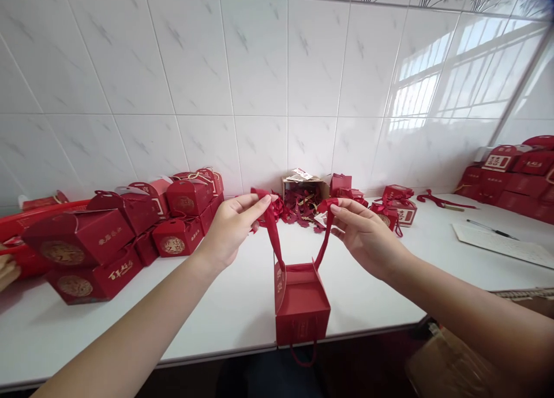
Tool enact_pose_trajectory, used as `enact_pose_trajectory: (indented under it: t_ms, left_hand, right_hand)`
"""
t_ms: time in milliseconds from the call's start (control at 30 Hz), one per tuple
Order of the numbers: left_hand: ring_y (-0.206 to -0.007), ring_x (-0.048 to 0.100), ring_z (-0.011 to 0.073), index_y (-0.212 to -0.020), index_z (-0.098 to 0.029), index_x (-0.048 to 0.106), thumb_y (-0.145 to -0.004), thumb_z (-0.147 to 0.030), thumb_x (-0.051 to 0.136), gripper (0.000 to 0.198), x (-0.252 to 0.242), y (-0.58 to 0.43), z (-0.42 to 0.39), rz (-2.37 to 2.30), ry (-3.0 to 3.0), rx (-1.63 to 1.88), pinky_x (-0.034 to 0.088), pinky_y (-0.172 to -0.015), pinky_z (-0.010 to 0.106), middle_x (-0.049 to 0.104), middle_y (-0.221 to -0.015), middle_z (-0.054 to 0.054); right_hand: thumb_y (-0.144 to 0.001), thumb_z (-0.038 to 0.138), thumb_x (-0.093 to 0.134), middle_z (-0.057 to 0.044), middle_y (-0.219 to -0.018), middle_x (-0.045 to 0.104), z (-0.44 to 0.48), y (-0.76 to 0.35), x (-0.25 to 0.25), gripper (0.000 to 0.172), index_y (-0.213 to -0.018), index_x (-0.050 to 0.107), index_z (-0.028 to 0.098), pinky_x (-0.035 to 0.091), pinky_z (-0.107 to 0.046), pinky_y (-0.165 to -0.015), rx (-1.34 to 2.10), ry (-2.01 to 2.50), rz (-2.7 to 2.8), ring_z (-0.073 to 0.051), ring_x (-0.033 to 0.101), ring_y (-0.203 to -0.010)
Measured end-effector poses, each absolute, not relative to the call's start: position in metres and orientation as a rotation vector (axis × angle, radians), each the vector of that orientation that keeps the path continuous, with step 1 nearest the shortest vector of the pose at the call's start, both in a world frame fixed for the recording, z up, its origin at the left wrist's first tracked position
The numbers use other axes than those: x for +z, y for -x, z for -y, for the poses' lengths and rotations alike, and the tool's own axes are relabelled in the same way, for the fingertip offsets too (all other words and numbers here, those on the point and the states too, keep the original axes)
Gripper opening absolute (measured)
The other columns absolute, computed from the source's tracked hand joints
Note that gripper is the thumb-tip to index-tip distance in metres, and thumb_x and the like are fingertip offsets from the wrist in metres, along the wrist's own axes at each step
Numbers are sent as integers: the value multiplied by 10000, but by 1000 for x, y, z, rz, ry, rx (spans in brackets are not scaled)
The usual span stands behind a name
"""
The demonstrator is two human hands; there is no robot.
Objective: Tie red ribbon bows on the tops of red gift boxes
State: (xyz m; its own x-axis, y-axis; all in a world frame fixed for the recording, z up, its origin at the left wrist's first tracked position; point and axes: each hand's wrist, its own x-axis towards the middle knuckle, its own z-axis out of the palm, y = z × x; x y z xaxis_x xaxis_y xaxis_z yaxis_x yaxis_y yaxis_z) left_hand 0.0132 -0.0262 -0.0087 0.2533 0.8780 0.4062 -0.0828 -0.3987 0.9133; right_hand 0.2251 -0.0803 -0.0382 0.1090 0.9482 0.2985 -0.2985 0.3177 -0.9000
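A small red gift box (302, 305) stands at the front edge of the white table, with a cord loop hanging from its near side. Red ribbon (272, 231) rises from the box's top in two strands. My left hand (234, 225) pinches the left strand between thumb and fingers, above and left of the box. On the other side my right hand (363, 231) grips the right strand at about the same height. Both strands look stretched between box and hands. How the ribbon passes through the box is hidden.
Stacked red boxes (182, 236) stand at the left, more boxes (515, 179) at the far right. A carton (322, 186) with red ribbon pieces sits against the tiled wall. A pen (491, 229) lies on a notepad (506, 245). Another person's hand (7, 272) shows at the left edge.
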Motion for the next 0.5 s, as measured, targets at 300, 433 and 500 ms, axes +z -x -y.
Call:
enact_pose_trajectory:
  t_ms: [300,433,500]
  left_hand:
    - [-642,569,105,-927,-192,726,-742,-396,692,277,15,-22,31,-723,-1646,1372,393,-503,195,678,-755,19]
    - [-691,609,134,-905,-190,721,-750,-408,683,270,22,-25,34,-646,-1600,1334,485,-599,235,679,-760,21]
    - [-706,623,151,-912,-191,710,-758,-430,668,287,23,-27,36,-603,-1586,1301,517,-658,282,678,-764,23]
  right_hand:
    - [-740,375,691,22,-830,601,76,-221,-15,167,-819,603,258,423,-293,-688,989,712,1169,-142,547,-765]
    - [-739,386,682,18,-805,580,74,-218,-6,186,-751,561,245,439,-298,-671,960,708,1165,-149,548,-751]
    - [-750,391,666,9,-799,584,74,-217,-2,196,-731,549,235,449,-300,-672,981,695,1159,-150,557,-746]
